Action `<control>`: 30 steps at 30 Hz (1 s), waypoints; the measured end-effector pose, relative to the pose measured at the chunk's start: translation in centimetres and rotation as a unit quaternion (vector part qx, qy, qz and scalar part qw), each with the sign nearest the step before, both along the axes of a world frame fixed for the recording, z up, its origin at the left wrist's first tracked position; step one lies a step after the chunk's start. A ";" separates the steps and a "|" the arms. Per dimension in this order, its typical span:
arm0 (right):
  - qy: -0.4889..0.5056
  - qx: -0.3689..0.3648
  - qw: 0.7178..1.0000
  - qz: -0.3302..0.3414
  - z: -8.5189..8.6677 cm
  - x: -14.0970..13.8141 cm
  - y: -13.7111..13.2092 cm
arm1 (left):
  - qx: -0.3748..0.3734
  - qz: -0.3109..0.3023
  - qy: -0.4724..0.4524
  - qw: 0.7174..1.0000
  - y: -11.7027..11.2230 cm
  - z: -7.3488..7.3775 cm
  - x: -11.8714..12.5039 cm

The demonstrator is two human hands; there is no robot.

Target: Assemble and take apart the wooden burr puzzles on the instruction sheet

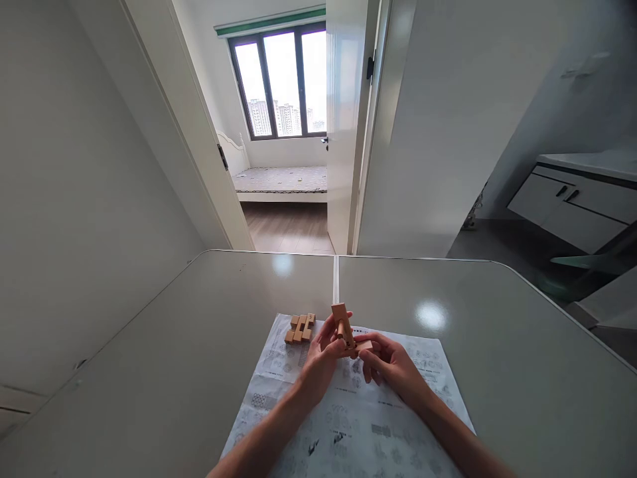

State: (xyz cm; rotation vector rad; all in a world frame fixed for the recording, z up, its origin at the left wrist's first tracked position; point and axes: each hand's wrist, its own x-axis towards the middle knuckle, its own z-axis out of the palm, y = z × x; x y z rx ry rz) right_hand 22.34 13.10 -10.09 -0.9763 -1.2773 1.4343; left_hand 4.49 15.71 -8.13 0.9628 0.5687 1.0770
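Observation:
Several notched wooden puzzle pieces are in my hands, held just above a printed sheet (348,411). My left hand (323,352) is closed around the upright wooden piece (340,318), which leans slightly and crosses other pieces near its base. My right hand (391,362) pinches a short wooden piece (364,346) at the right side of this cluster; its thumb and forefinger are at the end of the piece. Where the pieces meet is partly hidden by my fingers. Beyond my left hand, more notched wooden pieces (300,328) lie side by side on the sheet's upper left corner.
The sheet, with small printed diagrams, lies on a glossy pale table (199,372) with a seam across its far half. Past the table's far edge, a doorway with an open white door (343,133) shows a bed (283,179). A white cabinet (572,199) stands far right.

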 end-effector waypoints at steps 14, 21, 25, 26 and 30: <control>0.014 -0.012 1.000 -0.019 -0.5 0.1 0.1 | 0.025 0.039 0.032 0.998 0.0 -0.3 0.2; 0.003 0.000 1.000 -0.021 -0.1 0.1 0.1 | 0.027 0.031 0.069 0.997 -0.4 0.7 0.0; 0.003 0.001 1.000 -0.023 0.1 0.0 0.1 | 0.023 0.021 0.076 0.997 -0.7 1.2 0.1; 0.005 0.000 1.000 -0.028 0.1 0.0 0.1 | 0.023 0.027 0.075 0.997 -0.7 1.2 0.2; 0.015 -0.010 0.999 -0.048 0.2 -0.1 0.1 | 0.031 0.019 0.082 0.996 -0.5 1.0 0.2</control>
